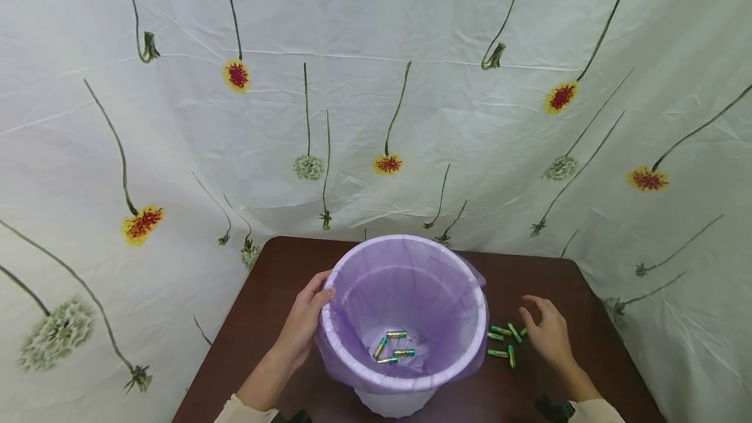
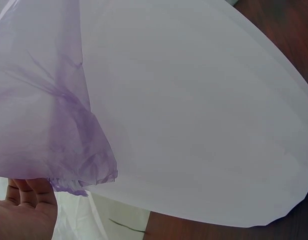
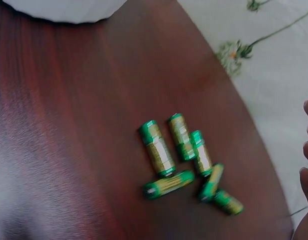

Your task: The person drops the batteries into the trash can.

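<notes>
A white trash bin (image 1: 395,403) lined with a thin purple bag (image 1: 405,292) stands upright on the table. My left hand (image 1: 302,322) grips its rim on the left side, thumb over the edge and fingers outside. In the left wrist view those fingers (image 2: 29,192) show beside the liner's hanging edge. Several green-and-gold batteries (image 1: 396,334) lie at the bottom of the bin. To its right, more batteries (image 3: 159,150) lie loosely grouped on the tabletop. Just right of that group my right hand (image 1: 549,335) hovers, fingers loosely bent, with nothing visible in it.
The dark brown table (image 1: 294,256) has rounded corners, and its right edge runs close past the loose batteries. White cloth (image 1: 364,25) printed with flowers hangs behind and along both sides of the table.
</notes>
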Available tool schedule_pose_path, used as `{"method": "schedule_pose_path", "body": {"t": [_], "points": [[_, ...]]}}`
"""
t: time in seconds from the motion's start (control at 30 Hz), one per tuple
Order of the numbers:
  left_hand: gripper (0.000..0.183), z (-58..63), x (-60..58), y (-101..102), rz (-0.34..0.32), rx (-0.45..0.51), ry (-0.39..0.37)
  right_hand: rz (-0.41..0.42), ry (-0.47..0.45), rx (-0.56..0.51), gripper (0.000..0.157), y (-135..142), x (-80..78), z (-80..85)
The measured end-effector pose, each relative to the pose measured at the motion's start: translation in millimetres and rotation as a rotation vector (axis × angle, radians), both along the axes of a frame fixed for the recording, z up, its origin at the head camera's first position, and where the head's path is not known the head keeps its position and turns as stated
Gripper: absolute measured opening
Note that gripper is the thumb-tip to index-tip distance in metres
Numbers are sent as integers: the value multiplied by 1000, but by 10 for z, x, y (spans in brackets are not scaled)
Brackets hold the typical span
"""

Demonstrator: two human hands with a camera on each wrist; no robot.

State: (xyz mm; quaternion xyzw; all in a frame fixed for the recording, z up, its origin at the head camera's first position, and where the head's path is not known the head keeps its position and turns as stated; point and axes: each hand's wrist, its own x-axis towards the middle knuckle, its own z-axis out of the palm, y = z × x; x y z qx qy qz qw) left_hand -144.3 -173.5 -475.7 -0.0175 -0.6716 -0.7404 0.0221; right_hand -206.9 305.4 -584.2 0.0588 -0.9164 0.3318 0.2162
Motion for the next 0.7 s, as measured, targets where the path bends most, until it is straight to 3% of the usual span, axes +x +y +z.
{"method": "schedule_pose_path", "body": {"t": [0.43, 0.53, 0.7], "points": [[38, 28, -22, -13, 21, 11, -1, -169, -142, -101, 31, -35, 137, -733], [37, 11, -31, -4, 10, 19, -5, -222, -178, -87, 30, -28, 182, -829], [37, -29, -33, 9, 11, 23, -16, -242, -195, -73, 29, -32, 234, -896]]}}
